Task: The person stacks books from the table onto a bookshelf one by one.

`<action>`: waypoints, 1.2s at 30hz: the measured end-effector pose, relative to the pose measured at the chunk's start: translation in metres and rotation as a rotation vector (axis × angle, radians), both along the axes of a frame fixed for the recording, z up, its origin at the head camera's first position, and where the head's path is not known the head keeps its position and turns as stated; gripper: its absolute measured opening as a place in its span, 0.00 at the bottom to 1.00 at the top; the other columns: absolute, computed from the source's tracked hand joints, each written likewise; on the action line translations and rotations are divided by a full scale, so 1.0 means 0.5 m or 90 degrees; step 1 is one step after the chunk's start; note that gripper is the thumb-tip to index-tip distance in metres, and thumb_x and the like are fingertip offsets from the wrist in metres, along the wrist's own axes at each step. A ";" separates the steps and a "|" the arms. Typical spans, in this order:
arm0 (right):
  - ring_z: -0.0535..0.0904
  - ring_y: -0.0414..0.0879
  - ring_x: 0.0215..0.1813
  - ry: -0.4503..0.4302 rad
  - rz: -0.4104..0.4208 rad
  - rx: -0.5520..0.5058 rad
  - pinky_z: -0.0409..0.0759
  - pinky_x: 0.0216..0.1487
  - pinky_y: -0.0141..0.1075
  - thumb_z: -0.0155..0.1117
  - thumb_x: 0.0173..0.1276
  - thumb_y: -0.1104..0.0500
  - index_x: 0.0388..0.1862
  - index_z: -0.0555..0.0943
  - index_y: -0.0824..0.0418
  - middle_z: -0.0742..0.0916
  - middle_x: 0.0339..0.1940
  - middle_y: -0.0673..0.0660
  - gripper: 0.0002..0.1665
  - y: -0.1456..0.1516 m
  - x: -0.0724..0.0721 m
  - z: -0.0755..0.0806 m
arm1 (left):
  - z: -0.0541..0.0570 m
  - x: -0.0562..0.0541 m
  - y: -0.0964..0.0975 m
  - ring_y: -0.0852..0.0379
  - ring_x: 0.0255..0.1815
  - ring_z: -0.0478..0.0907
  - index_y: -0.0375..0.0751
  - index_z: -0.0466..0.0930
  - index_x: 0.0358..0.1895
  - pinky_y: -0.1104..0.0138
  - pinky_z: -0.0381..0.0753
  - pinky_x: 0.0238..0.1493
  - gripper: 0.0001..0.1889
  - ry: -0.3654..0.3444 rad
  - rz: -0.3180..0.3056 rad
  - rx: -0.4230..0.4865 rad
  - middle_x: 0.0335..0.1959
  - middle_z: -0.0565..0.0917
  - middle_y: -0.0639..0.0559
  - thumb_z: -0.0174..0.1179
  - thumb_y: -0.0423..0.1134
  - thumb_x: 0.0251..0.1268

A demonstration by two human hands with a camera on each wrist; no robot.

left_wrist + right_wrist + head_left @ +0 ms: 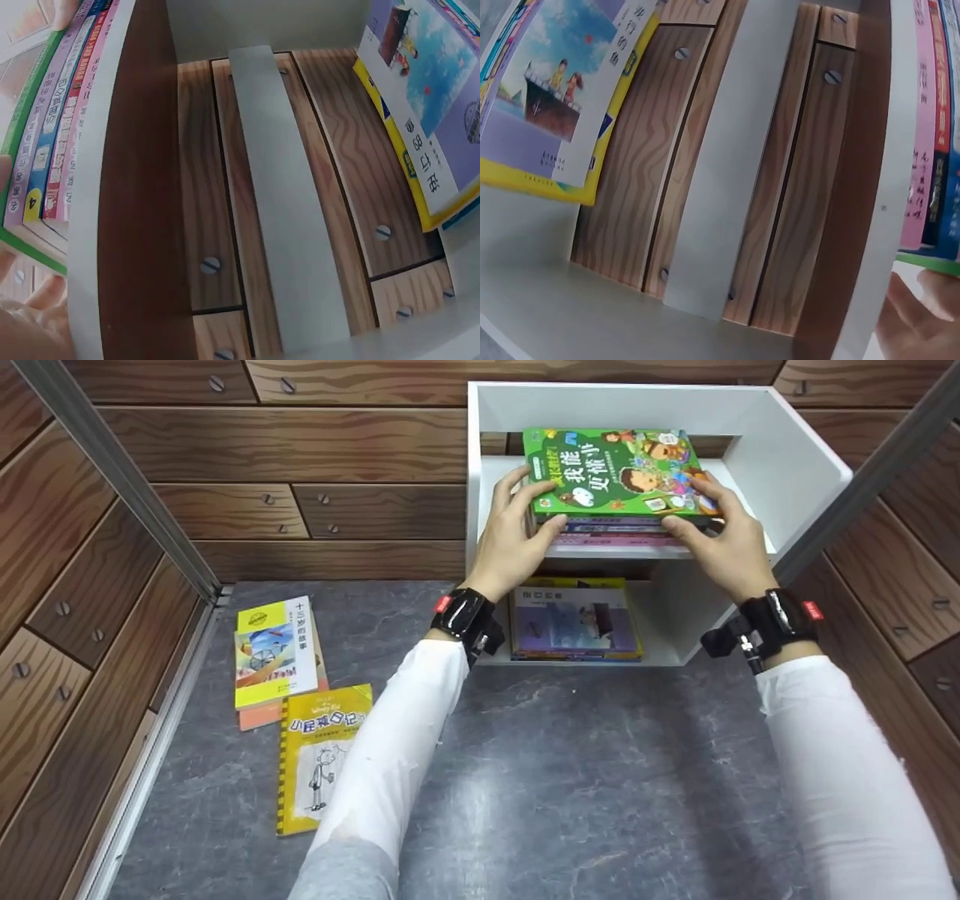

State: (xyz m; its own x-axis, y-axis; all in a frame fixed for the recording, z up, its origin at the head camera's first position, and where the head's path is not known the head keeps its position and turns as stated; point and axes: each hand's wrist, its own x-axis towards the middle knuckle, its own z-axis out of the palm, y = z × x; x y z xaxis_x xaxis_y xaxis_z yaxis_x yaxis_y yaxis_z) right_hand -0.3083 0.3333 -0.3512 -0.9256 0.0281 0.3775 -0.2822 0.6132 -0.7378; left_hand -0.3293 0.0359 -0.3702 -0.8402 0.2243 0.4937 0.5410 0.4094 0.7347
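A green picture book tops a stack of books on the upper board of a white shelf unit. My left hand grips the stack at its left end, thumb at the front edge and fingers along the side and top corner. At the other end my right hand holds it the same way, thumb in front. Pink, blue and red spines show below the green cover in the left wrist view. The right wrist view catches fingers beside the stack's end.
In the lower compartment lies another pile, topped by a purple-and-white book. On the grey floor at left are a yellow-and-white book over an orange one, and a yellow comic diary partly behind my left sleeve. Wood-patterned walls surround this.
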 end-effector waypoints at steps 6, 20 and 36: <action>0.74 0.46 0.69 -0.015 0.030 -0.187 0.74 0.60 0.23 0.78 0.66 0.58 0.76 0.74 0.57 0.70 0.81 0.55 0.40 0.013 -0.011 -0.012 | -0.003 -0.006 0.004 0.44 0.80 0.61 0.45 0.76 0.71 0.66 0.64 0.75 0.27 0.008 0.007 -0.014 0.81 0.56 0.41 0.64 0.49 0.74; 0.77 0.46 0.63 -0.040 0.037 -0.234 0.75 0.55 0.25 0.77 0.67 0.57 0.75 0.74 0.50 0.77 0.70 0.63 0.39 0.009 -0.020 -0.019 | 0.010 -0.006 -0.004 0.49 0.72 0.71 0.48 0.78 0.70 0.70 0.71 0.65 0.27 -0.039 0.018 0.015 0.80 0.62 0.42 0.67 0.51 0.72; 0.79 0.46 0.60 -0.029 0.035 -0.229 0.77 0.53 0.26 0.78 0.66 0.57 0.73 0.75 0.51 0.79 0.66 0.61 0.38 0.007 -0.017 -0.022 | -0.002 -0.004 -0.005 0.44 0.78 0.64 0.48 0.74 0.74 0.62 0.66 0.75 0.29 0.010 0.024 -0.047 0.81 0.58 0.39 0.61 0.55 0.75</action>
